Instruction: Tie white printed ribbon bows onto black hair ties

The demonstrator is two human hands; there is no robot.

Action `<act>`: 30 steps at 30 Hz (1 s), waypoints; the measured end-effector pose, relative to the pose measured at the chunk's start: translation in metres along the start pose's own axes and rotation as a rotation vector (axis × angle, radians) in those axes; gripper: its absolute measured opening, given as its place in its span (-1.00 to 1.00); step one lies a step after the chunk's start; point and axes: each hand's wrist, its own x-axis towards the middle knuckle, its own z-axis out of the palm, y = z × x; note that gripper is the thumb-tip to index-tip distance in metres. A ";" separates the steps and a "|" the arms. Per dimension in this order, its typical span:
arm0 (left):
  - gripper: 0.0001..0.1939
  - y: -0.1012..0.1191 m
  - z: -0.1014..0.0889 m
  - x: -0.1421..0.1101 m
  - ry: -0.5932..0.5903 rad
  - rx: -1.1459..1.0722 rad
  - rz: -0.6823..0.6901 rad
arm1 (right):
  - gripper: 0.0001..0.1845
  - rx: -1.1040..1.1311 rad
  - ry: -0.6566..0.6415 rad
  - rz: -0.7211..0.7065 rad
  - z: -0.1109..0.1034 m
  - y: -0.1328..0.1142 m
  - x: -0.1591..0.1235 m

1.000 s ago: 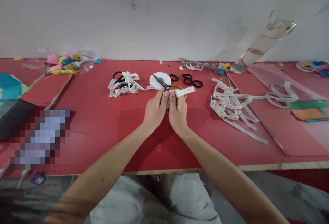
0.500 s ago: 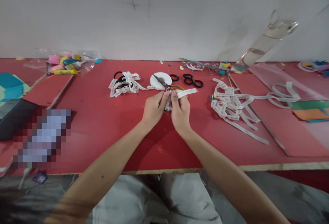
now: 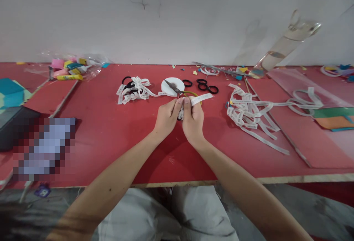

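My left hand and my right hand meet over the middle of the red table, fingers pinched together on a short strip of white printed ribbon. The strip's free end sticks out to the right past my right thumb. A dark item shows between the two hands; I cannot make it out. Just beyond my fingertips lie scissors with yellow handles, resting across a white ribbon spool.
A heap of ribbon pieces with black hair ties lies left of the spool. Loose black hair ties lie to its right. A long tangle of ribbon spreads further right. Coloured items in a plastic bag sit far left.
Both hands have stayed together over the same spot, shifting only slightly. The ribbon strip's free end has moved a little between the fingers.
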 end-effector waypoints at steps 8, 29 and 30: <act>-0.49 0.004 0.001 -0.001 0.004 -0.075 -0.024 | -0.62 0.191 -0.021 0.099 0.003 0.000 -0.001; -0.76 -0.007 -0.003 0.005 -0.122 -0.038 -0.148 | -0.50 0.399 -0.045 0.303 0.000 0.009 0.013; -0.78 -0.008 -0.004 0.007 -0.107 0.006 -0.139 | -0.49 0.384 -0.042 0.295 0.000 0.010 0.013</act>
